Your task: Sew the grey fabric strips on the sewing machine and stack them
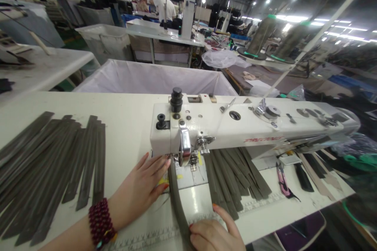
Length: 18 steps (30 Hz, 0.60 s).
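A white sewing machine (235,125) stands on the table in front of me. A long grey-green strip (176,200) runs from under its presser foot (193,160) toward me. My left hand (141,186), with a dark red bead bracelet at the wrist, lies flat on the table, fingers stretched out beside the strip near the needle. My right hand (213,231) pinches the near end of the strip at the table's front edge.
Several grey strips (50,164) lie spread on the left, another pile (235,176) under the machine arm. A pink cutter (282,176) lies at right. A white-lined bin (153,78) stands behind the table. A person works at a far table (165,8).
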### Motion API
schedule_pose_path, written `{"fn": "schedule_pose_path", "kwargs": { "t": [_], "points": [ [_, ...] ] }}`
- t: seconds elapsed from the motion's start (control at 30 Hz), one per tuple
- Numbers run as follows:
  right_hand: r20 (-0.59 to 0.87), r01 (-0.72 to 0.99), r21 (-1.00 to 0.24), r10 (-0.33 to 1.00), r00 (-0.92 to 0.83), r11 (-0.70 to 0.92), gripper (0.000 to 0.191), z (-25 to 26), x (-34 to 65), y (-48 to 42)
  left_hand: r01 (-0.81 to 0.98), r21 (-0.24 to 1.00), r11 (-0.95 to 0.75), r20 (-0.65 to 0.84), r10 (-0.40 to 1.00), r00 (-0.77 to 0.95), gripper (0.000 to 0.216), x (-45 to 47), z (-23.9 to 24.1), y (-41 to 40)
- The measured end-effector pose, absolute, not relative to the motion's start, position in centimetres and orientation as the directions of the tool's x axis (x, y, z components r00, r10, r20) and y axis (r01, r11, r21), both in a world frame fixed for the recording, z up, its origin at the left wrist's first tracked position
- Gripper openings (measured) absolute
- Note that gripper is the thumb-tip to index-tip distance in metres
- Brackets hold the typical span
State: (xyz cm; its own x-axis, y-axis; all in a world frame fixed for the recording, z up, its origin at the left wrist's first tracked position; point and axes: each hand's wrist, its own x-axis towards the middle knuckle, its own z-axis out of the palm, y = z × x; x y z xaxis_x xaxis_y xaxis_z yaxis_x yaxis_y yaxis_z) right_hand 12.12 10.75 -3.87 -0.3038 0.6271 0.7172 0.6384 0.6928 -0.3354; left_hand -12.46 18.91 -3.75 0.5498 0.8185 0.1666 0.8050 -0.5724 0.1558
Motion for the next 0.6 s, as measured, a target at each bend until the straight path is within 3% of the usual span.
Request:
{"fn": "schedule_pose_path", "kwargs": {
  "t": [0.23, 0.6],
  "points": [
    [0.664, 0.595, -0.295, 0.609, -0.434, 0.747, 0.019, -1.3, 12.2, 13.7, 0.809, 0.202, -0.553, 0.134, 0.833, 0.536, 0.045, -12.5, -3.6, 19.3],
    [0.549, 0.605, -0.191, 0.595, -0.587, 0.773, 0.011, -1.4, 11.9, 16.5, 0.802, 0.154, -0.578, 0.14, 0.816, 0.561, 0.046, -12.6, -3.6, 19.7]
  ]
}}
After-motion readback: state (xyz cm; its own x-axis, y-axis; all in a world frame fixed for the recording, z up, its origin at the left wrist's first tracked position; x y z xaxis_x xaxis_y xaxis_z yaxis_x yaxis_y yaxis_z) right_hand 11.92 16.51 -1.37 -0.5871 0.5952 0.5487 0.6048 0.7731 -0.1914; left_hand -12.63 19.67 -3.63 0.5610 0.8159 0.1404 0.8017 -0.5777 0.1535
